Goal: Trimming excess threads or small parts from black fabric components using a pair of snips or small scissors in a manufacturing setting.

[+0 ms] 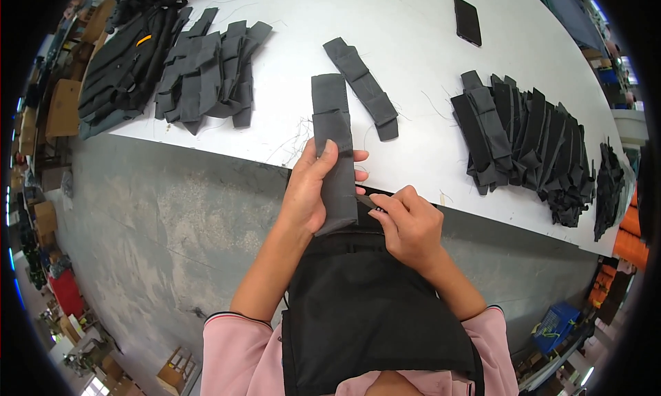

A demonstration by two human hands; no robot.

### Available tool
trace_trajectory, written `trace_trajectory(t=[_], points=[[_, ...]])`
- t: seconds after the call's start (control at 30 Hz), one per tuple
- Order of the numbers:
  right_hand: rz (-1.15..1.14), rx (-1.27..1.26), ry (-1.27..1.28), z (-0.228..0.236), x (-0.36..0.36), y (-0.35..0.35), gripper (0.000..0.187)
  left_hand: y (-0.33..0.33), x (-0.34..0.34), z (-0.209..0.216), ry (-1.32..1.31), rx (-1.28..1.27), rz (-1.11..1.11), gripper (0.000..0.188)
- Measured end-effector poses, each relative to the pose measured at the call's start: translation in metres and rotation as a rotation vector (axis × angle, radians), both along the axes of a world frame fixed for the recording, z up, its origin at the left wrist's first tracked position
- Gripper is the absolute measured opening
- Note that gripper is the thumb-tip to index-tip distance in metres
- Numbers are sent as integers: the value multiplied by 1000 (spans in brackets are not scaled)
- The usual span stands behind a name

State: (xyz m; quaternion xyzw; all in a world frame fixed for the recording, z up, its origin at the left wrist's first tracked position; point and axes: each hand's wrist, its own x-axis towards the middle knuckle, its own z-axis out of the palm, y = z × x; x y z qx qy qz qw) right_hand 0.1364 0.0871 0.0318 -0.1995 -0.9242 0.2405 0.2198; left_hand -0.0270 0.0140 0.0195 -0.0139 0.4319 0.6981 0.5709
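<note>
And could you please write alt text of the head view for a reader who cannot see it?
A person's left hand holds a dark grey fabric strip at the near edge of a white table; the right hand holds a small pointed tool close to it. Piles of dark strips lie to either side, with a phone farther back.

Dark items are borne by a white table [406, 24]. At its left end a black bag [131, 69] with an orange tab is laid, and just beside it grey strips [203, 79] are piled. Near the middle a single strip [361, 90] is set aslant. Farther back, to the right, a phone [467, 22] is placed. At the right an overlapped row [523, 138] of grey and black strips is spread, with a dark bundle [609, 189] set near the table's end. Loose threads [305, 127] are scattered about.
</note>
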Motion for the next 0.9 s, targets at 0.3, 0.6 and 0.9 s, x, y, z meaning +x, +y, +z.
trace_trajectory(t=[0.3,0.6,0.9], points=[[0,-24,14,6,1,-2,25,-1,2,-2,32,-6,-28,38],[56,-91,-119,12,-11,-4,24,-4,4,-1,32,1,-12,32],[143,-30,-63,7,-21,-7,26,-6,3,-2,12,3,-34,35]])
